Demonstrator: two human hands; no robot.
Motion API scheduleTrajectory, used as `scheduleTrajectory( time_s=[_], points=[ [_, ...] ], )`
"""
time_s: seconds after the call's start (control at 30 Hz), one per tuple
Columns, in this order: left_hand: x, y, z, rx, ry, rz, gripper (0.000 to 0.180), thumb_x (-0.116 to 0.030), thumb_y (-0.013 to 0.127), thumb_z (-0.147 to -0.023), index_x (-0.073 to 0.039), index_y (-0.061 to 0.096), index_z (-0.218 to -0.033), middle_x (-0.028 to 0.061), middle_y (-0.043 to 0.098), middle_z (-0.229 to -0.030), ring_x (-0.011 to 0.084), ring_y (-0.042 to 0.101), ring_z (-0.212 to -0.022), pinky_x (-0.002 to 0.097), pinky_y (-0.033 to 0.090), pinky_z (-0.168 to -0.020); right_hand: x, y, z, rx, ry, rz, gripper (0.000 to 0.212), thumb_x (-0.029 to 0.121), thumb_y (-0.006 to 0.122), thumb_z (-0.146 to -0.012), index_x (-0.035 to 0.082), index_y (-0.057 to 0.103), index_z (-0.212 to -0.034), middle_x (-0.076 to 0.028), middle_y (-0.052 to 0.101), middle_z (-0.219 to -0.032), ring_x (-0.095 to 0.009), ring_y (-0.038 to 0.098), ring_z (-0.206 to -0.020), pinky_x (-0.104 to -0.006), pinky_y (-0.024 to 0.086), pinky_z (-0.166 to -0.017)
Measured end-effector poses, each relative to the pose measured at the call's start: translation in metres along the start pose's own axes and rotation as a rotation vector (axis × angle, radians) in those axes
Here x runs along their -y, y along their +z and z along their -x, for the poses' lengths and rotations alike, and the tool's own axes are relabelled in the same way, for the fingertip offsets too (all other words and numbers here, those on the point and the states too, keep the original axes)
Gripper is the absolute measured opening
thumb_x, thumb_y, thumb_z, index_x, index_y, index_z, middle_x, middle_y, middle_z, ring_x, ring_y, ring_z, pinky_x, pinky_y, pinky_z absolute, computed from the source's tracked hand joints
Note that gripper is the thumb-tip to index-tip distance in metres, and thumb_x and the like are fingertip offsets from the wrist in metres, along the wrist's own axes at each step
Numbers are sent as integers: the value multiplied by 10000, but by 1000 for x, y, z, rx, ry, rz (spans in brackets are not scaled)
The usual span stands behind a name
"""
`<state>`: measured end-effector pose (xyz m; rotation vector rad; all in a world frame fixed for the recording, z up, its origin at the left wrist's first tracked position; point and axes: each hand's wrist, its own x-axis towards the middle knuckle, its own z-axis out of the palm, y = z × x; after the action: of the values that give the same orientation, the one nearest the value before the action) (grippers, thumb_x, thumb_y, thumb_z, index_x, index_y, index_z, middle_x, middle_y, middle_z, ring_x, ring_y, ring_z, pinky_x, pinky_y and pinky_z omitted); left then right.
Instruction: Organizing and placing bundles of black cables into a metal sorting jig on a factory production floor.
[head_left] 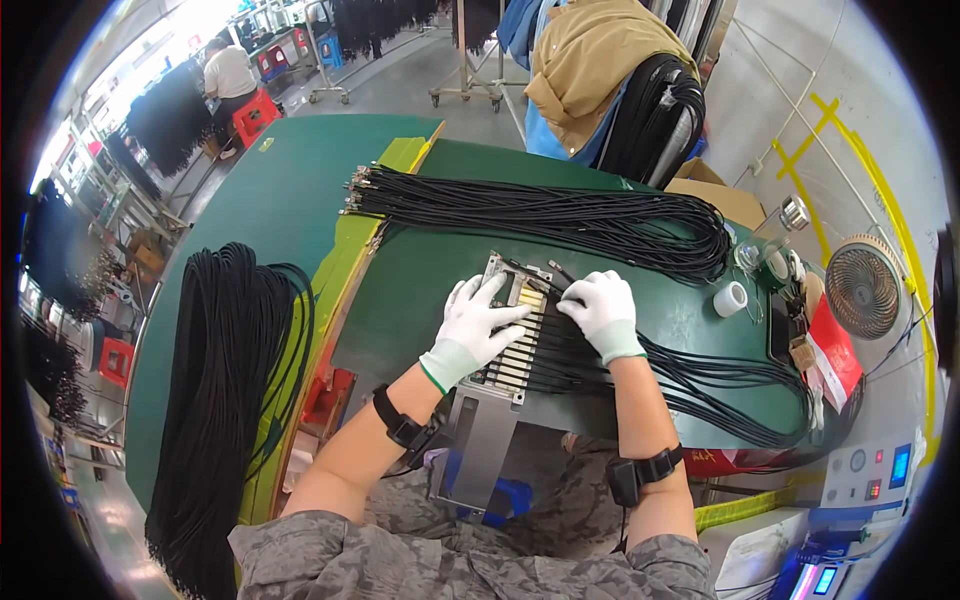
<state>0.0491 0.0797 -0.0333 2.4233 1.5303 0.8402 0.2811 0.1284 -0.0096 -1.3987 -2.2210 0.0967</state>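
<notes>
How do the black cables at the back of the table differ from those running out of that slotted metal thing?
The back cables form a thick, dense bundle, while the fixture cables are fewer and more spread out. The back cables' left ends bunch in a loose cluster; the fixture cables' left ends line up along the slotted metal fixture. Both are black and bend round at the right.

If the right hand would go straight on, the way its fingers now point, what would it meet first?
The right hand points forward and left, so probably a black cable just ahead, then the metal fixture. Depth is unclear; it might pass above them.
</notes>
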Motion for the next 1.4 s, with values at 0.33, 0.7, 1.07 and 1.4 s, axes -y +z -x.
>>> scheduleTrajectory(
  time_s=[0.33,0.7,1.07,1.4],
  points=[
    [1,-3,-3,0,-5,38,317,-398,646,-838,-279,715,-1123,172,479,-1389,421,400,-1281,517,254,-1112,0,17,3,51,20,207,103,279,730,-711,182,717,-746,-28,628,-772,-257,572,-858,-386,449,-755],
    [0,4,-1,-35,-3,74,307,-389,643,-845,-214,721,-1084,159,531,-1343,413,431,-1255,510,286,-1090,4,3,2,101,22,192,108,256,726,-707,153,708,-735,-35,640,-793,-266,574,-843,-389,451,-752],
    [4,-7,-13,-291,-82,462,164,-229,622,-881,-73,673,-891,165,612,-1203,355,484,-1201,446,349,-1038,26,-8,-5,-44,-401,-203,110,183,740,-681,129,652,-717,-31,618,-785,-266,565,-839,-393,450,-754],
    [-5,-20,-10,-306,130,404,97,-151,651,-848,-60,677,-866,144,625,-1178,325,497,-1185,414,368,-1021,48,-7,0,79,-122,-390,172,230,749,-723,98,715,-827,-77,670,-778,-289,593,-765,-413,469,-700]
  ],
)
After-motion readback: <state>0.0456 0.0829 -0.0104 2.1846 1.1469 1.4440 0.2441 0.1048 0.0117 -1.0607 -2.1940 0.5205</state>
